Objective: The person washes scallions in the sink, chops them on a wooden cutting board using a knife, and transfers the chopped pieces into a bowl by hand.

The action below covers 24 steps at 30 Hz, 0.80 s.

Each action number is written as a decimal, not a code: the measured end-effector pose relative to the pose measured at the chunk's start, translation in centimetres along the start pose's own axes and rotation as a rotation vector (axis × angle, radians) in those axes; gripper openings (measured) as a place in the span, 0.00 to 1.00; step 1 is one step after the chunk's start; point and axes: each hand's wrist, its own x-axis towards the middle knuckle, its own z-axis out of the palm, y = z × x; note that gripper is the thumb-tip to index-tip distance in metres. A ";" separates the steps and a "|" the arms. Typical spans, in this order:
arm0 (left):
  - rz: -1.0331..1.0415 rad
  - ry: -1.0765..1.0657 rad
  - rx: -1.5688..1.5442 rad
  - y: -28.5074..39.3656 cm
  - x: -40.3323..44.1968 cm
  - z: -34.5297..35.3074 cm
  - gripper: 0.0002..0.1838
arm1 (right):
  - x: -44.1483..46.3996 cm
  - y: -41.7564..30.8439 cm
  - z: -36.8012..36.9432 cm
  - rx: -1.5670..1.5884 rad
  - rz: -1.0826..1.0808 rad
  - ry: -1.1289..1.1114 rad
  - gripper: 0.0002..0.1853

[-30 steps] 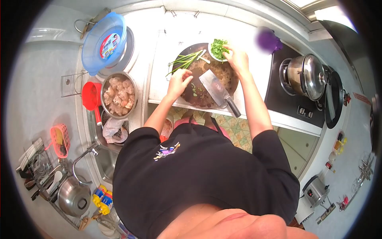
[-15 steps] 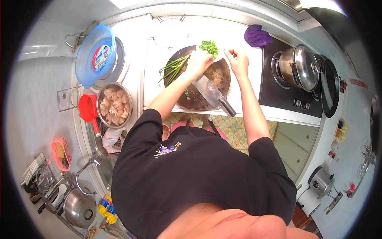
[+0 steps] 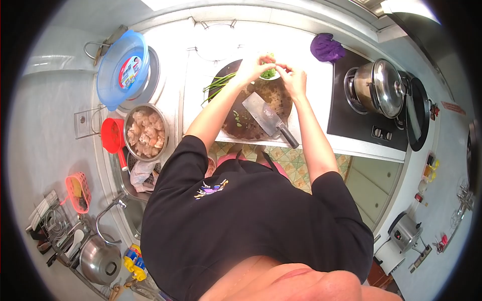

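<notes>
My left hand (image 3: 255, 69) and my right hand (image 3: 293, 79) meet above a small bowl (image 3: 276, 78) of chopped green onion (image 3: 268, 73) at the far edge of the board. Fingertips of both are pinched close together; anything between them is too small to make out. Partly behind my left forearm, long green onion stalks (image 3: 219, 83) lie on the left of the round, dark cutting board (image 3: 246, 128). A cleaver (image 3: 260, 109) rests flat on the board, its black handle reaching over the near edge. A few green bits lie left of the blade.
On the right, a lidded steel pot (image 3: 369, 88) stands on the black stove (image 3: 346, 120) beside a purple cloth (image 3: 326, 47). To the left are a blue basin (image 3: 108, 75), a steel bowl of meat chunks (image 3: 163, 125), a red scoop (image 3: 111, 134) and raw poultry (image 3: 141, 173) by the sink.
My left hand has moved right and my right hand slightly left, so their fingers now meet over the bowl. The cleaver stays in place on the board.
</notes>
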 end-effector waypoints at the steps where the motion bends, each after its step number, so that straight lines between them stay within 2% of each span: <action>1: 0.068 -0.021 -0.205 -0.3 0.4 0.5 0.13 | 0.0 -0.4 0.0 0.055 0.011 -0.004 0.12; 2: 0.136 -0.044 -0.411 -0.8 0.6 0.8 0.13 | -0.1 -0.7 -0.2 0.052 0.011 -0.007 0.12; 3: 0.133 -0.044 -0.416 -1.4 0.9 0.8 0.13 | -0.3 -0.9 -0.7 0.071 -0.038 0.011 0.13; 5: 0.120 0.033 0.296 -0.4 1.1 -0.5 0.13 | -1.7 -0.9 -1.7 0.086 -0.083 0.028 0.14; 7: 0.130 0.064 0.326 0.2 0.5 -0.4 0.12 | -3.8 -0.1 -3.3 -0.018 -0.001 -0.001 0.17; 8: 0.141 0.092 0.366 0.2 0.2 -0.5 0.12 | -5.2 0.6 -4.2 -0.061 0.044 -0.101 0.17; 9: 0.133 0.086 0.367 0.1 0.3 -0.8 0.12 | -7.0 1.3 -5.1 -0.103 0.093 -0.203 0.18; 11: 0.048 -0.014 0.251 -0.5 0.5 -1.4 0.15 | -11.0 2.8 -6.0 -0.281 0.038 -0.337 0.20; 12: 0.032 -0.020 0.249 -0.9 -0.2 -1.5 0.15 | -12.9 3.5 -6.1 -0.365 0.078 -0.439 0.25; 14: 0.026 -0.040 0.085 -0.4 -1.5 -2.6 0.20 | -15.8 4.1 -6.3 -0.426 0.125 -0.552 0.27; 15: 0.208 0.031 0.436 0.2 -2.6 -3.5 0.21 | -17.0 5.1 -5.9 -0.423 0.124 -0.564 0.27; 18: 0.216 0.152 0.281 -1.2 -6.2 -4.1 0.19 | -19.5 7.5 -4.8 -0.347 0.118 -0.527 0.26; 19: 0.224 0.170 0.315 -1.3 -7.9 -4.5 0.18 | -20.0 7.8 -4.7 -0.283 0.135 -0.463 0.24; 21: 0.187 0.144 0.345 -3.0 -11.7 -4.4 0.18 | -21.0 8.1 -5.0 -0.218 0.156 -0.400 0.24; 23: 0.115 0.090 0.383 -4.8 -15.1 -3.6 0.21 | -22.6 8.1 -5.9 -0.145 0.328 -0.383 0.25; 24: 0.067 0.065 0.391 -5.6 -16.5 -3.1 0.23 | -23.4 8.1 -6.3 -0.146 0.328 -0.383 0.25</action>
